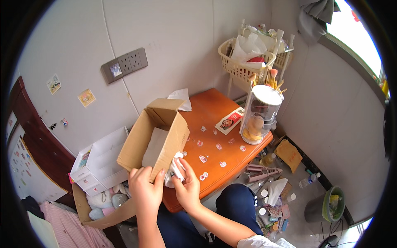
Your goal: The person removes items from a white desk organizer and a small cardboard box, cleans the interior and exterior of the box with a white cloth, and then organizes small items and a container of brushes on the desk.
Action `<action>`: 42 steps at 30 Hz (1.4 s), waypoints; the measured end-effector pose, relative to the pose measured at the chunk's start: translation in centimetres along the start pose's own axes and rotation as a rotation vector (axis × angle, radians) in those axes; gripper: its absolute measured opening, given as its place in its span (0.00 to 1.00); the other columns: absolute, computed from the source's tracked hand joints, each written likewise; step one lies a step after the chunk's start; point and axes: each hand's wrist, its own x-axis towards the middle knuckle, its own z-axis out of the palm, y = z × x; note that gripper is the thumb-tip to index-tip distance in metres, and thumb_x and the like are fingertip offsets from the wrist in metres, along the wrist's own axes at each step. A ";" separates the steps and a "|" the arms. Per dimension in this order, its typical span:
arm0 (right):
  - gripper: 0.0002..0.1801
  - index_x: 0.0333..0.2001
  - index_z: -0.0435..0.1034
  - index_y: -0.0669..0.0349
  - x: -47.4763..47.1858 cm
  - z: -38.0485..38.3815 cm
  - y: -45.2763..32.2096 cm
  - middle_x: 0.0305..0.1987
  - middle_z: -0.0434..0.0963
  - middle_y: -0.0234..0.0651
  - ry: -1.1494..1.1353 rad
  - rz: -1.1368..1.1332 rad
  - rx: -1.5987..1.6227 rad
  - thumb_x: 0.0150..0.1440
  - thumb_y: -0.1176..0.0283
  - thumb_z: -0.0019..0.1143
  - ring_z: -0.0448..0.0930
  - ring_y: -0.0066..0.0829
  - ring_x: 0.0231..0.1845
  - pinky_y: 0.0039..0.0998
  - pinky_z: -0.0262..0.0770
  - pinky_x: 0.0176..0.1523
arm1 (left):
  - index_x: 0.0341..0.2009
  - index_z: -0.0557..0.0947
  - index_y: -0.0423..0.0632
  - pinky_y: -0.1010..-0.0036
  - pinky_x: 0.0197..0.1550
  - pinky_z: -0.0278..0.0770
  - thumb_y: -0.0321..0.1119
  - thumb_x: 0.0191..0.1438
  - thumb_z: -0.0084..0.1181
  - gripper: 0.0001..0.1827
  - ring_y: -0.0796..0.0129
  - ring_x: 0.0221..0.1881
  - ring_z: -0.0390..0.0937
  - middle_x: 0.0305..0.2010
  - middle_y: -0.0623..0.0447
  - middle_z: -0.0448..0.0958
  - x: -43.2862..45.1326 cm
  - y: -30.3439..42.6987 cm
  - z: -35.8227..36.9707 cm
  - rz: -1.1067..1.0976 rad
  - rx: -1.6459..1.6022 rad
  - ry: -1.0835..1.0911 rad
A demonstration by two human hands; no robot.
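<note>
My left hand point(145, 179) grips the near edge of a tilted, open cardboard box point(180, 133). Inside the box lies a white sheet point(155, 145), and one flap stands up at its far end. Between the fingers of my right hand point(187, 183) is a crumpled white tissue point(174, 172), pressed close to the box's outer side. Under the box is an orange-brown wooden table point(214, 173) dotted with small stickers. White paper point(183, 98) lies behind the box near the wall.
Right of the table's middle stands a clear cosmetics organizer point(259, 114) with brushes on top, beside printed cards point(229, 121). A white drawer unit point(102, 167) rests over a carton of plush toys point(105, 221). Bottles and small items cover the floor near a trash bin point(316, 207).
</note>
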 end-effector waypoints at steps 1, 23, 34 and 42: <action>0.27 0.57 0.51 0.70 -0.1 -0.5 0.1 0.54 0.66 0.43 -0.051 0.018 -0.037 0.51 0.84 0.41 0.66 0.26 0.54 0.25 0.60 0.56 | 0.16 0.67 0.37 0.63 0.29 0.62 0.30 0.37 0.60 0.15 0.50 0.25 0.62 0.19 0.43 0.67 0.2 -0.1 0.2 0.017 0.004 -0.001; 0.23 0.56 0.52 0.70 0.3 -7.4 -6.2 0.50 0.67 0.45 -0.428 0.368 0.349 0.57 0.73 0.40 0.70 0.30 0.49 0.29 0.66 0.51 | 0.37 0.77 0.44 0.53 0.59 0.49 0.31 0.40 0.61 0.16 0.66 0.27 0.74 0.29 0.53 0.78 -2.6 1.4 2.5 0.353 -0.289 0.004; 0.19 0.48 0.61 0.66 0.0 -7.4 -5.9 0.44 0.70 0.35 -0.495 0.093 0.092 0.50 0.76 0.51 0.68 0.23 0.47 0.27 0.65 0.50 | 0.47 0.70 0.38 0.71 0.47 0.66 0.35 0.41 0.64 0.29 0.68 0.29 0.73 0.26 0.49 0.75 -4.6 0.3 1.0 0.232 -0.421 -0.058; 0.17 0.43 0.64 0.68 -0.4 -6.7 -5.5 0.40 0.72 0.35 -0.281 0.123 -0.038 0.48 0.81 0.55 0.72 0.23 0.42 0.23 0.68 0.47 | 0.51 0.65 0.37 0.77 0.37 0.72 0.26 0.40 0.63 0.32 0.70 0.32 0.74 0.31 0.48 0.75 -5.7 -0.1 0.8 -0.022 -0.826 -0.267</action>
